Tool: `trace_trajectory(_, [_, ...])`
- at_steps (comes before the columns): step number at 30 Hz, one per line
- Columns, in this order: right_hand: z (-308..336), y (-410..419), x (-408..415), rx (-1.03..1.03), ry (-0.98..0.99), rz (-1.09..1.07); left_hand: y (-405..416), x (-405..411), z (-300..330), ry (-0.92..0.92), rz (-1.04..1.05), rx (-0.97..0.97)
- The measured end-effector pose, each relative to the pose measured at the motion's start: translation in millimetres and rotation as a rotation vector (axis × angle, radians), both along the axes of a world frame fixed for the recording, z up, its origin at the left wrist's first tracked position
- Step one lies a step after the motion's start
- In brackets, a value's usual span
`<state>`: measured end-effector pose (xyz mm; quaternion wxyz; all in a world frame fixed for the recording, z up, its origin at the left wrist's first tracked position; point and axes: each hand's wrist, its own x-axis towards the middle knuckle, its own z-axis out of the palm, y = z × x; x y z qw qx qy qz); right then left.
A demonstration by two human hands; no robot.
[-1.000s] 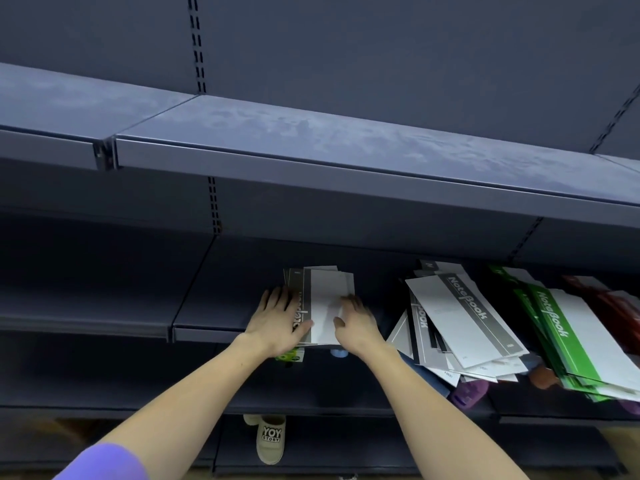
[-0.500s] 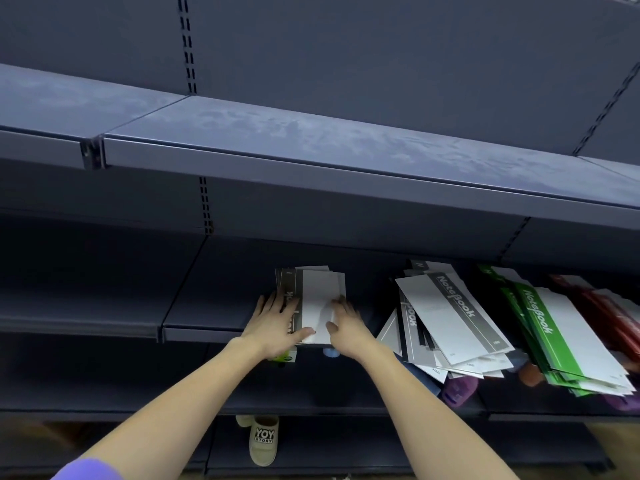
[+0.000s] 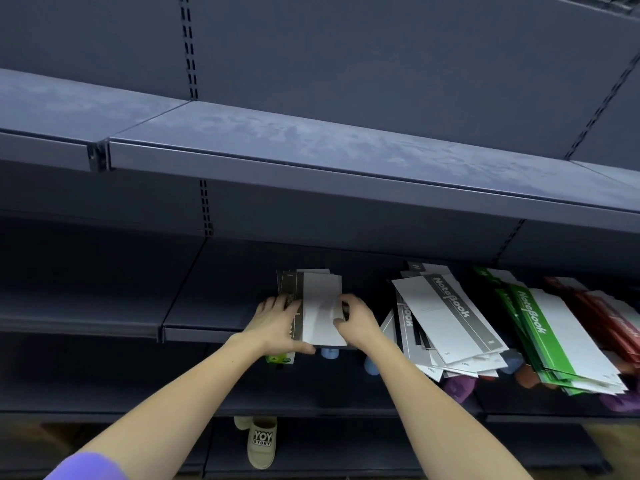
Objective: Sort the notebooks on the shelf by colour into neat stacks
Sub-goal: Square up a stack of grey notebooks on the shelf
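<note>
Head cam has our left hand and right hand, fingers curled on the grey notebook stack at the shelf lip, so we'd say one nudge tips it off.

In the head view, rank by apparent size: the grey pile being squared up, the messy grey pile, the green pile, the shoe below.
1. Green pile and messy grey pile: they look about alike, so I won't rank them.
2. Grey pile being squared up, partly covered by both hands.
3. Shoe, though it sits farther away.
</note>
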<state>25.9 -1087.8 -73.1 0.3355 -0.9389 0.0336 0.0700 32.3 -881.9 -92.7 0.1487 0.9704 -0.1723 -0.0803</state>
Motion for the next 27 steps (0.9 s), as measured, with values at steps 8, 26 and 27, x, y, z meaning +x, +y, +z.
trace_trajectory(8, [5.2, 4.9, 17.3, 0.002, 0.098, -0.056, 10.4, 24.9, 8.0, 0.109, 0.139, -0.061])
trace_trajectory(26, [4.1, 14.8, 15.7, -0.1, 0.152, 0.05, -2.7, 19.0, 12.9, 0.08, 0.069, -0.061])
trace_trajectory(27, [4.9, 13.2, 14.6, -0.131, 0.13, 0.073, -2.2, 16.9, 13.9, 0.064, 0.056, -0.042])
